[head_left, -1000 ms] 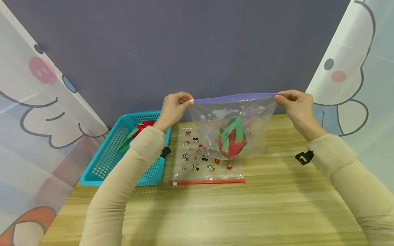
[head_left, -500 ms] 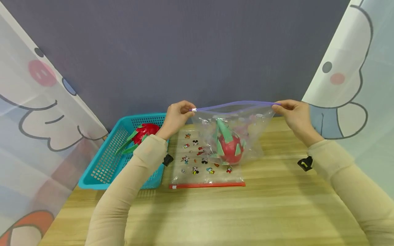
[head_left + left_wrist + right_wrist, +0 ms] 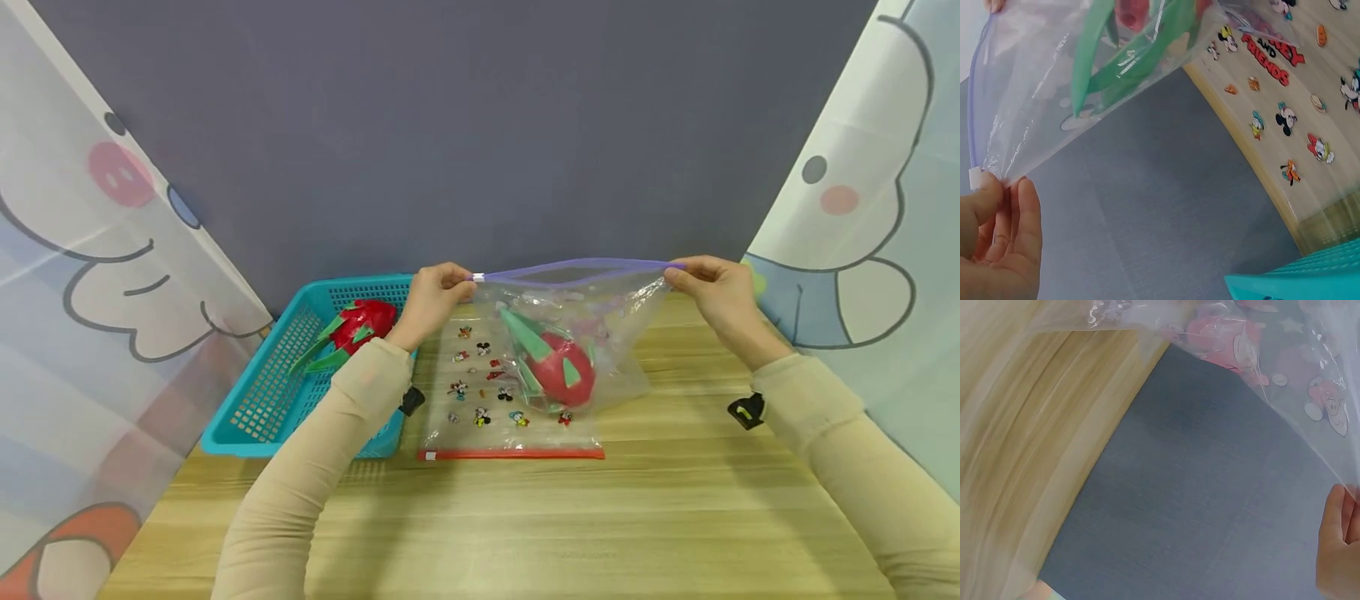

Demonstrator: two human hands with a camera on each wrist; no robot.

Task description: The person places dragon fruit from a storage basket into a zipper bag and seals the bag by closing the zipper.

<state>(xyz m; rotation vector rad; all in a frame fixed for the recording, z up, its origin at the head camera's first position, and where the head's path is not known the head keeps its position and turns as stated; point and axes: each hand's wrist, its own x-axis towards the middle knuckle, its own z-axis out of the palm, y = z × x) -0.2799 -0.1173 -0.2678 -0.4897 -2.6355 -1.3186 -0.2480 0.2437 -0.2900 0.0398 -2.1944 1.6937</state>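
Observation:
A clear zip bag [image 3: 600, 333] with a purple zip strip hangs between my hands, its bottom resting on the table. Inside lies a red toy dragon fruit [image 3: 558, 371] with green leaves, tipped on its side. My left hand [image 3: 438, 292] pinches the bag's left top corner beside the white slider [image 3: 974, 178]. My right hand [image 3: 708, 287] pinches the right top corner; its fingers [image 3: 1341, 550] show in the right wrist view under the bag [image 3: 1272, 356]. The bag [image 3: 1072, 87] and fruit's leaves fill the left wrist view.
A flat zip bag [image 3: 510, 417] with a red strip and cartoon stickers lies on the wooden table [image 3: 525, 533] under the held bag. A teal basket [image 3: 277, 400] at the left holds another red dragon fruit [image 3: 356, 325]. Printed curtains hang on both sides; a grey wall stands behind.
Both hands have come down with the bag. The dragon fruit inside has tipped from upright onto its side as the bag's bottom settled on the table.

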